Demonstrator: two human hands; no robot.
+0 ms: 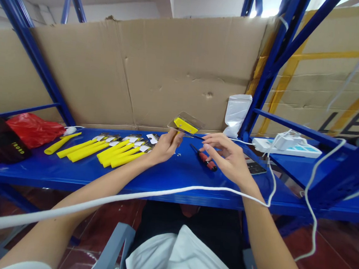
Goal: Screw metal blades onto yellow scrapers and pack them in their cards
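My left hand (165, 146) is closed round the lower part of a scraper head, which has a yellow clamp (185, 125) with small screws and a clear, thin blade. It is lifted above the blue table, and the fingers hide its lower end. My right hand (224, 153) is just to the right, its thumb and forefinger bent at the end of a thin dark strip (195, 135) reaching towards the scraper. Whether the strip belongs to the scraper I cannot tell. Below the right fingers a red and black screwdriver (207, 161) lies on the table (163, 179).
Several yellow handles (86, 151) with labelled ends lie to the left. Beyond them are a red plastic bag (35, 130) and a black bag (3, 140). A power strip (288, 147) stands right, and a white cable (149, 194) crosses in front. Cardboard (185, 68) backs the table.
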